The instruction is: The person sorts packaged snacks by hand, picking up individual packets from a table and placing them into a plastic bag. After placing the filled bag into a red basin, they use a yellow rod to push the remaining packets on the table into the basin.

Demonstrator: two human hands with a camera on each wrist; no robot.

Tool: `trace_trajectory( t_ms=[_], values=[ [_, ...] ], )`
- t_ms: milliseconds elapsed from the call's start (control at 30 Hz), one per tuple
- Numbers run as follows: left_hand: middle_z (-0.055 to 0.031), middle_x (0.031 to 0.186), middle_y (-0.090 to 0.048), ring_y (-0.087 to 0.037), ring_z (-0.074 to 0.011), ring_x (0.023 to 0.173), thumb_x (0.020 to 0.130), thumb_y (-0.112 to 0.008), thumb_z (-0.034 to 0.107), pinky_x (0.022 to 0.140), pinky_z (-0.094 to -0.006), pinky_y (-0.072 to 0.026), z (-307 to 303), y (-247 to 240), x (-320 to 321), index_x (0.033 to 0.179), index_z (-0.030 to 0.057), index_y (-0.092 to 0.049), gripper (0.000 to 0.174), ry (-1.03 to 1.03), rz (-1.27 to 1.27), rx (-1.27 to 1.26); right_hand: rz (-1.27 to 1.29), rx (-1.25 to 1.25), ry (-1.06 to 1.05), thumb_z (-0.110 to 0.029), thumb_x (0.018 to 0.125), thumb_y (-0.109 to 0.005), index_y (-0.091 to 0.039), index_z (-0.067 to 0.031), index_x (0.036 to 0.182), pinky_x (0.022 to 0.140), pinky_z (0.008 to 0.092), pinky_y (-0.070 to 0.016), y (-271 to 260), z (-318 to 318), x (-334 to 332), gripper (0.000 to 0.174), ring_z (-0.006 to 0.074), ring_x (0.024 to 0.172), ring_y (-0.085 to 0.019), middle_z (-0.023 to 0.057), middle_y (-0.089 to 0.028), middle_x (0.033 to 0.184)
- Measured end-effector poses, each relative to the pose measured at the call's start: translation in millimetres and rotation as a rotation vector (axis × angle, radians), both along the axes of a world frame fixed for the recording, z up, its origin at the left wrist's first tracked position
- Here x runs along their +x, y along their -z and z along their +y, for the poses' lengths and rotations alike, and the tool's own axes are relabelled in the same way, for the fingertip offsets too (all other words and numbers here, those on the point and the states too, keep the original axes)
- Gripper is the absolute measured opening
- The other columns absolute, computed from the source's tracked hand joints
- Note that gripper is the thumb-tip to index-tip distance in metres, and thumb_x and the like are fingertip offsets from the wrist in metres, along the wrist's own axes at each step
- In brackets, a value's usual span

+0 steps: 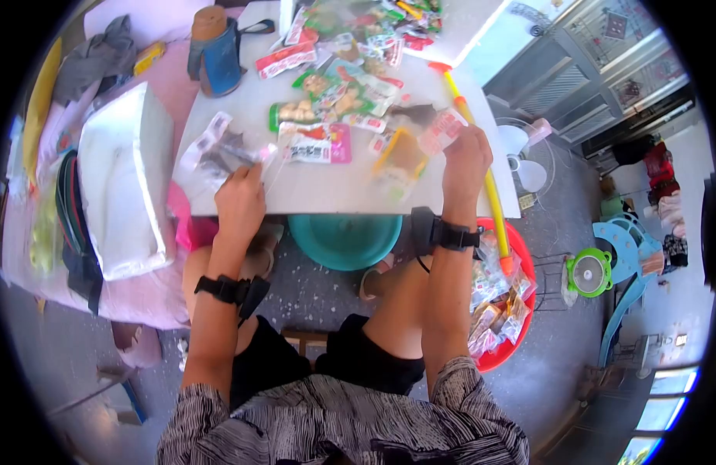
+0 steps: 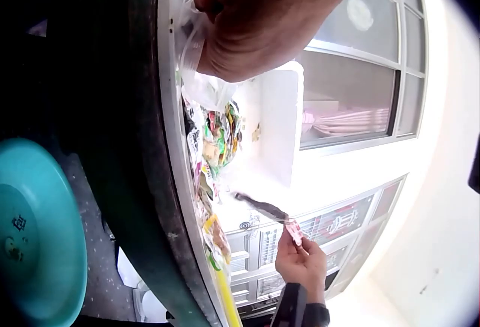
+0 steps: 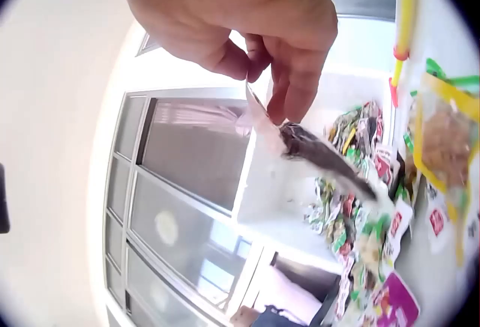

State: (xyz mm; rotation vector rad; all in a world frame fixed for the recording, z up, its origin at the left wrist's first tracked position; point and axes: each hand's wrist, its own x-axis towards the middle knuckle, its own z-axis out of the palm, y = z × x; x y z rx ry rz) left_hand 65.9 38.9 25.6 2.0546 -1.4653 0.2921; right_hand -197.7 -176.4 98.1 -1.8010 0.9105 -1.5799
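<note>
My right hand (image 1: 466,159) pinches one end of a small snack packet (image 1: 443,132), white with red print and a dark filling. The right wrist view shows thumb and fingers on the pale end, while the dark part of the packet (image 3: 322,155) hangs tilted above the table. At the table's left, curled fingers of my left hand (image 1: 242,203) grip the edge of a clear plastic bag (image 1: 214,155) with dark contents. Most of that grip is hidden behind the hand in the left wrist view. A white-and-pink packet (image 1: 315,143) lies between the hands.
More snack packets (image 1: 342,89) spread over the white table (image 1: 296,190) towards a white box at the back. A yellow stick (image 1: 493,194) lies along the right side. Below are a teal basin (image 1: 346,240) and a red basin (image 1: 528,310) of packets. A blue cup-like container (image 1: 222,66) stands back left.
</note>
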Motion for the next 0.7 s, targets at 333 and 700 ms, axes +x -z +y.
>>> trace_trajectory(
  t_ms=[333,700],
  values=[
    [-0.0126,0.080,-0.058,-0.060,-0.0319,0.073,0.076,-0.061,0.005,0.064,-0.0413,-0.0489,0,4,0,0.107,0.0043,-0.064,0.031,-0.015,-0.016,-0.038,-0.252,0.182,-0.246,-0.005,0.094,-0.048,-0.054,0.0009,0.097,0.074,0.0259,-0.0491,28,53,20,0.009,0.0144,0.080,-0.061,0.0103,-0.065,0.101],
    [-0.0122,0.084,-0.061,-0.062,-0.0318,0.074,0.074,-0.063,0.004,0.063,-0.0409,-0.0502,2,-3,-3,0.101,0.0039,-0.063,0.027,-0.014,-0.007,-0.037,0.729,-0.641,-0.388,-0.003,0.074,-0.060,-0.062,-0.0050,0.086,0.084,0.0388,-0.0478,68,78,49,0.013,0.0289,0.097,-0.058,0.0074,-0.064,0.095]
  ],
)
